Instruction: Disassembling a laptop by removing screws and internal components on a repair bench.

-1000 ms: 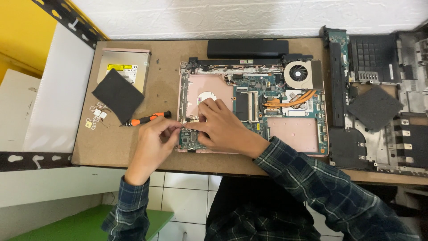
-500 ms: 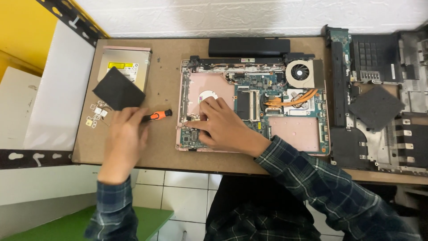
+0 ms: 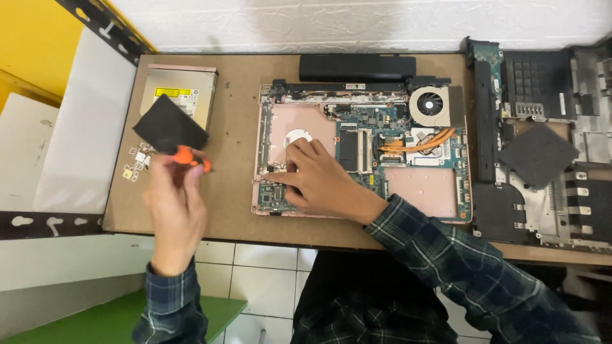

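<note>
An opened laptop base [image 3: 421,185] with exposed green circuit board, round fan and copper pipes lies on the brown board. My right hand [image 3: 315,178] rests flat on its left part, fingers on the board near the lower left corner. My left hand [image 3: 175,197] is lifted over the brown board left of the laptop and grips an orange-handled screwdriver [image 3: 190,157]. Just above it lie a black square pad [image 3: 169,124] and several small screws and metal bits [image 3: 135,162].
A silver optical drive [image 3: 191,86] lies under the black pad. A black battery bar [image 3: 357,67] sits behind the laptop. Dismantled dark casing parts [image 3: 542,146] fill the right side. White panels [image 3: 76,134] lean at the left; tiled floor shows below.
My left hand left the laptop's edge, moved left to the screwdriver on the board, and has picked it up. My right hand stayed on the laptop.
</note>
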